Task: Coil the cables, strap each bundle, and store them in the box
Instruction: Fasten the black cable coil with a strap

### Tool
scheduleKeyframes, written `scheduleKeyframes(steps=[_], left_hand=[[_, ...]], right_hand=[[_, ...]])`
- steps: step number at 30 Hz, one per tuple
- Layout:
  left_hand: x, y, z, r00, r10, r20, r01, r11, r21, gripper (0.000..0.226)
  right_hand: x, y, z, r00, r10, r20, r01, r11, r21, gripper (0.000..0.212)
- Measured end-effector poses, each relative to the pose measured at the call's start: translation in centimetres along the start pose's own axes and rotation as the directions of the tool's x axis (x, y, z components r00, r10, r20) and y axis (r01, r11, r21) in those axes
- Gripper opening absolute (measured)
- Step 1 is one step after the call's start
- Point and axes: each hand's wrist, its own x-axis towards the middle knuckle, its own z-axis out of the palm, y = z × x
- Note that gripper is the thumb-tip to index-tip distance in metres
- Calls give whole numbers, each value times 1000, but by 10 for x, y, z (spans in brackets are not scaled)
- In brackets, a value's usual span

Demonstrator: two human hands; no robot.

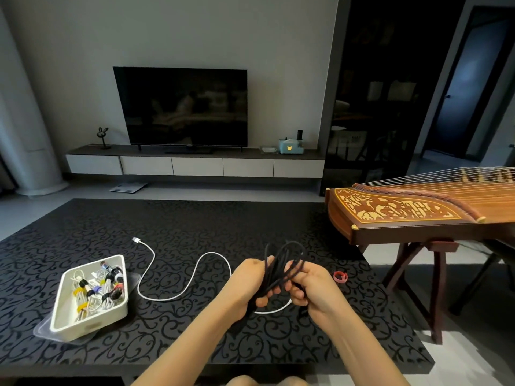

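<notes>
Head — left grip [250, 284], right grip [313, 288] clutch black cable [282, 261] — seemingly above table [195, 218], inside edges.

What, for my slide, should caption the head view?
Left hand and right hand coil a thin black cable over the black patterned table, white plastic box at left.

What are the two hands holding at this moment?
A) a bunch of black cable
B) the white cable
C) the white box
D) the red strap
A: the left hand and the right hand both grip loops of the black cable above the table, while the white cable and the red strap lie untouched on it.
</notes>
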Motion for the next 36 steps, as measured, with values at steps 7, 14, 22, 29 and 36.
scheduleKeyframes(steps=[7, 14, 22, 29, 36], left_hand=[[1, -5, 3, 974, 126, -190, -141, 988, -69, 23], [9, -2, -2, 876, 259, -407, -188, 961, 205, 39], [5, 10, 14, 823, 406, -398, -288, 901, 324, 27], [5, 16, 18, 834, 454, -315, -351, 876, 332, 22], [2, 17, 36, 839, 512, -185, -443, 840, 314, 14]], right_hand=[[-10, 4, 8, 997, 39, 64, -38, 999, -24, 23], [-49, -6, 6, 960, -255, -114, 220, 942, -253, 6], [-57, -29, 9, 860, -432, 271, 496, 584, -642, 44], [-49, -55, -7, 882, -339, 327, 471, 647, -600, 25], [-38, -71, -9, 910, -409, -60, 264, 686, -678, 33]])
